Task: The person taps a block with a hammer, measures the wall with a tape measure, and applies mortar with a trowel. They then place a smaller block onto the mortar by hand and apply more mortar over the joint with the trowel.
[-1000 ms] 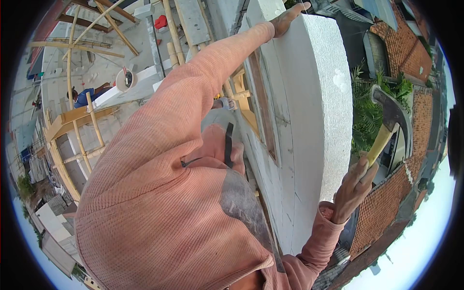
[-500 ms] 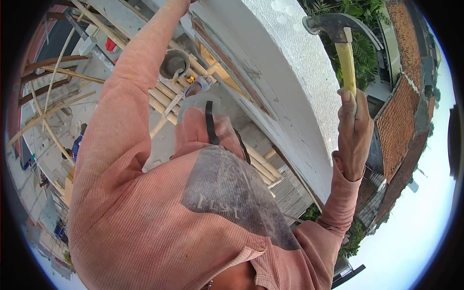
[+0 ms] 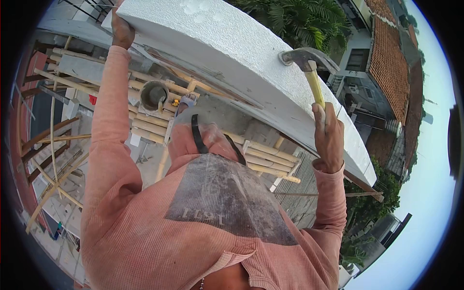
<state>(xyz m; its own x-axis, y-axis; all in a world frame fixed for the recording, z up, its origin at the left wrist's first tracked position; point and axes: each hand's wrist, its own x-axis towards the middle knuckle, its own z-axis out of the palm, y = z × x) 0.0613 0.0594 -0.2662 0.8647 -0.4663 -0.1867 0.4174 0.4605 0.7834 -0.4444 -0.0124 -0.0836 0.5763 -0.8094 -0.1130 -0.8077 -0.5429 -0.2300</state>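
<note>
our two hands are well apart. with the right hand (image 3: 330, 137) we have a firm hold on the yellow handle of a claw hammer (image 3: 313, 79), the fingers wrapped around its lower part. the dark head lies over the white curved slab (image 3: 232, 38), its round face toward the rough upper surface and its claw toward the outer side; we cannot tell whether the metal touches.

our left hand (image 3: 122, 34) is against the far left end of the same slab, arm stretched out. its fingers run up toward the edge of view, so we cannot tell how tightly they grip.

the slab arcs from that hand across to the right, past the hammer, with pale marks (image 3: 198, 7) on its top near the left end. below it we see bamboo poles (image 3: 273, 162), a bucket (image 3: 146, 89) with grey stuff inside, and our sandalled foot (image 3: 187, 100) just beside the bucket. beyond the slab are palm leaves (image 3: 299, 21) and an orange tiled roof (image 3: 391, 72).
</note>
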